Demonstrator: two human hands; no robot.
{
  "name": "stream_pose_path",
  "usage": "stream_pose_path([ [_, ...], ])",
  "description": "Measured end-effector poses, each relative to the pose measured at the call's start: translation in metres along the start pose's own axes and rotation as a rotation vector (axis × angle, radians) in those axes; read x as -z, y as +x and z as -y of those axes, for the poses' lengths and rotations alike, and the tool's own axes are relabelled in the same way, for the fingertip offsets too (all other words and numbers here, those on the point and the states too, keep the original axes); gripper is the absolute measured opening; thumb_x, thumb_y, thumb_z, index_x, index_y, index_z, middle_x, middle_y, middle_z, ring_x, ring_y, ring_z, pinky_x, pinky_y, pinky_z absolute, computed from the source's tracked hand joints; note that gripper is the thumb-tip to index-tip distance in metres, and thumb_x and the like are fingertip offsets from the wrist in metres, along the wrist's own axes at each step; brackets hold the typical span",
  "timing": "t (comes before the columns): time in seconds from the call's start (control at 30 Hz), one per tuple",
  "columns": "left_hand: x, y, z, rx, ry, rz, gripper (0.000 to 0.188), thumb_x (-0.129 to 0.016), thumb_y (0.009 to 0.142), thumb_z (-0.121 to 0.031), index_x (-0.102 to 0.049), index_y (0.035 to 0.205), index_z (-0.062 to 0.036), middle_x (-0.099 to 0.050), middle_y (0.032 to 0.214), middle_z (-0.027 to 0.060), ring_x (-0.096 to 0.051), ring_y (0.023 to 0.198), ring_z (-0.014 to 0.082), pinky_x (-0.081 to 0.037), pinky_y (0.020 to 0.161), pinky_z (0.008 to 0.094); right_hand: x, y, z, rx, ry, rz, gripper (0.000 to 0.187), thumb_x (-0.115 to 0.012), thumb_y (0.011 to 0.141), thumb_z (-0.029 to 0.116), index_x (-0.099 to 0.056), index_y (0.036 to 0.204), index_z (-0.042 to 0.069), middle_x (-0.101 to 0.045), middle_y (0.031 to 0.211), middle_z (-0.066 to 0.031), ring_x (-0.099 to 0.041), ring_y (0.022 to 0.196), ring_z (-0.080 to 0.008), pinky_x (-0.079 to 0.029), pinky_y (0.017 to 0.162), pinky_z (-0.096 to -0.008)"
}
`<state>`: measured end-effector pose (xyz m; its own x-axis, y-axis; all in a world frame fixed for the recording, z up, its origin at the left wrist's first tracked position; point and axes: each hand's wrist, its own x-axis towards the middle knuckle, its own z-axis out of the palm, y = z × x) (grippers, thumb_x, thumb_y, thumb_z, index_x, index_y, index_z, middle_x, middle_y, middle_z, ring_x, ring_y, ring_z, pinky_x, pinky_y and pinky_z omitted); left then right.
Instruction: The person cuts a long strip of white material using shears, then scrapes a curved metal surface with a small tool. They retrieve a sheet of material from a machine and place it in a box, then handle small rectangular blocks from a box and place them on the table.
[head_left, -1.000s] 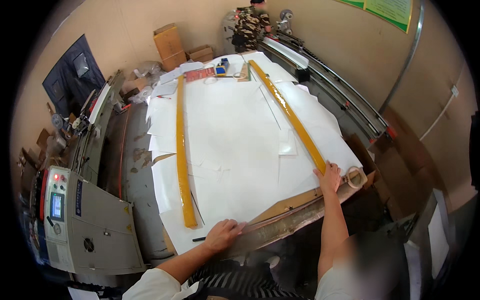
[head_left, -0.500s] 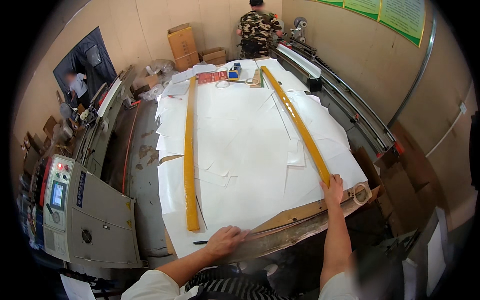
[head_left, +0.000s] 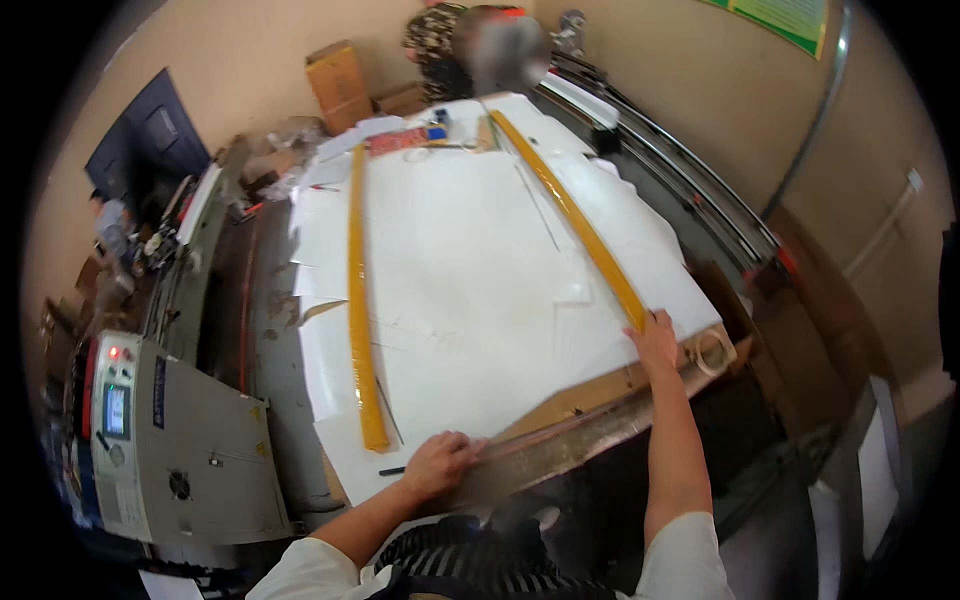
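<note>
Hands on near table edge. Left hand (head_left: 436,464) flat, fingers spread, pressing white sheet (head_left: 470,270) at near edge, just right of left yellow strip (head_left: 358,300) end. Right hand (head_left: 657,340) open, palm down on near end of right yellow strip (head_left: 575,215), tape roll (head_left: 712,351) just beside at corner. Grey machine (head_left: 170,450) close on left; rails (head_left: 690,190) along right.

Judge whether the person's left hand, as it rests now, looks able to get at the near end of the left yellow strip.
Probably yes. The left hand lies flat at the table's near edge, just right of the left yellow strip, whose near end is close by. Only bare white sheet lies between them; nothing stands in the way.
</note>
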<state>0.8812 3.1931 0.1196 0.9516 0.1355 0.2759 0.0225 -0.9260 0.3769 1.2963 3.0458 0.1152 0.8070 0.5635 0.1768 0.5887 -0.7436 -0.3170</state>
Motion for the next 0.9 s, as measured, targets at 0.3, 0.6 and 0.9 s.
stream_pose_path([
  [0.3, 0.012, 0.013, -0.008, 0.078, -0.034, -0.010, 0.030, -0.065, 0.081, -0.013, -0.064, 0.110, -0.0082, -0.056, 0.084, 0.0087, -0.057, 0.078, 0.0265, -0.047, 0.069, 0.0373, 0.010, -0.021, -0.012, 0.015, -0.007, -0.122, 0.058, -0.066, 0.084, 0.028, -0.046, 0.132, 0.004, -0.049, 0.121, -0.0148, -0.045, 0.114, -0.0322, -0.040, 0.095, -0.0415],
  [0.6, 0.011, 0.002, 0.007, 0.186, -0.017, -0.081, 0.030, -0.066, 0.079, -0.010, -0.067, 0.109, -0.0105, -0.055, 0.084, 0.0101, -0.056, 0.079, 0.0276, -0.047, 0.069, 0.0369, 0.026, -0.218, 0.021, -0.015, 0.248, -0.489, 0.040, -0.062, 0.083, 0.003, -0.054, 0.122, -0.001, -0.050, 0.116, -0.0195, -0.047, 0.109, -0.0377, -0.039, 0.095, -0.0431],
  [0.9, 0.011, 0.020, 0.001, 0.058, 0.004, -0.110, 0.053, -0.065, 0.079, -0.009, -0.052, 0.130, -0.0079, -0.049, 0.113, 0.0169, -0.049, 0.099, 0.0313, -0.042, 0.085, 0.0431, 0.003, -0.457, 0.044, -0.376, 0.273, -0.053, 0.038, -0.064, 0.080, 0.008, -0.057, 0.117, 0.002, -0.052, 0.115, -0.0185, -0.051, 0.107, -0.0357, -0.044, 0.091, -0.0401],
])
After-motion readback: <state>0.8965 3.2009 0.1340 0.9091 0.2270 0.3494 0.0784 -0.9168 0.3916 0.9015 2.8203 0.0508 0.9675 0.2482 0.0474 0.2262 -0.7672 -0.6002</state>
